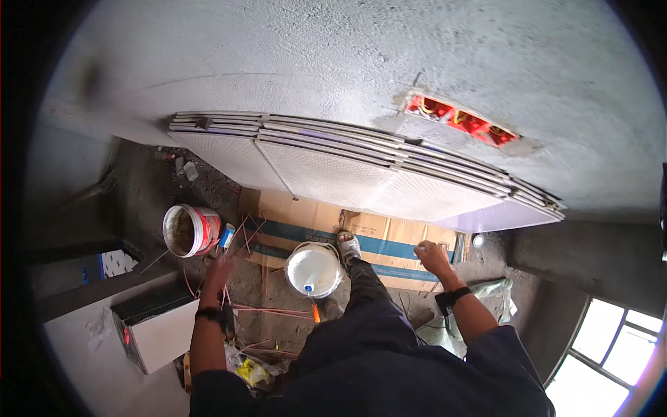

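My left hand (220,270) hangs on the left, smeared by motion, so its fingers cannot be read. Near it are a red-and-white bucket (210,231) and a small blue-and-white container (227,236). My right hand (434,258) is closed, over the cardboard on the right; something pale shows at its fingers, too small to name. Between the hands stands a white bucket (295,267) with white contents and a blue-tipped object in it. An orange-handled tool (315,311) is at its near side. Large pale tiles (333,175) lean in stacks against the wall ahead.
Flattened cardboard (399,247) lies under the tiles, with my sandalled foot (349,244) on it. Red electrical boxes (462,120) with wires sit in the grey wall. Pinkish rods or tubes (267,308) litter the floor. A pale-fronted box (165,333) stands left, a plastic sheet (497,306) right.
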A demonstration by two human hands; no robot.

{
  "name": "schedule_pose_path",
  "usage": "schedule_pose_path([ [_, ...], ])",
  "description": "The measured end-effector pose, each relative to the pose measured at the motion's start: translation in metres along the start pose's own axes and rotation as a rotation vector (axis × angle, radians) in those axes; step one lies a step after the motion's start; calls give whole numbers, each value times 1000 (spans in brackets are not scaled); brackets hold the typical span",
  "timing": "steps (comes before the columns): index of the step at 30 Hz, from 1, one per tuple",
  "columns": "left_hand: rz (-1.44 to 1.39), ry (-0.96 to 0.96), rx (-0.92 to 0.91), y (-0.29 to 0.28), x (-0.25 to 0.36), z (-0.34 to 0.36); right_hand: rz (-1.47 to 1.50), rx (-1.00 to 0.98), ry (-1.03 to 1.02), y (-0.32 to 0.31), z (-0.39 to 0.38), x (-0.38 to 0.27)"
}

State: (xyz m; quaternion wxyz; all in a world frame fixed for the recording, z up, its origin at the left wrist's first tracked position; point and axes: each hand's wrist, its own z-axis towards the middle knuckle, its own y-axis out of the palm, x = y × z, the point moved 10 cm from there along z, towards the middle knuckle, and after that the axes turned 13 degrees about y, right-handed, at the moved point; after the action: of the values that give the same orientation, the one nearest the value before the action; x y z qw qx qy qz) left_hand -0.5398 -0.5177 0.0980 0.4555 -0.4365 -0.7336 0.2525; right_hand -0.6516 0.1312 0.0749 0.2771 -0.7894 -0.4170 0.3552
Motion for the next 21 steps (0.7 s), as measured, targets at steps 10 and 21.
schedule_pose_path([
  [10, -415, -320, 92, 143, -156, -321, -493, -224, -292, 105, -174, 175],
  [21, -171, -192, -133, 220, -161, -532, -396, -55, 1, 76, -267, 170],
])
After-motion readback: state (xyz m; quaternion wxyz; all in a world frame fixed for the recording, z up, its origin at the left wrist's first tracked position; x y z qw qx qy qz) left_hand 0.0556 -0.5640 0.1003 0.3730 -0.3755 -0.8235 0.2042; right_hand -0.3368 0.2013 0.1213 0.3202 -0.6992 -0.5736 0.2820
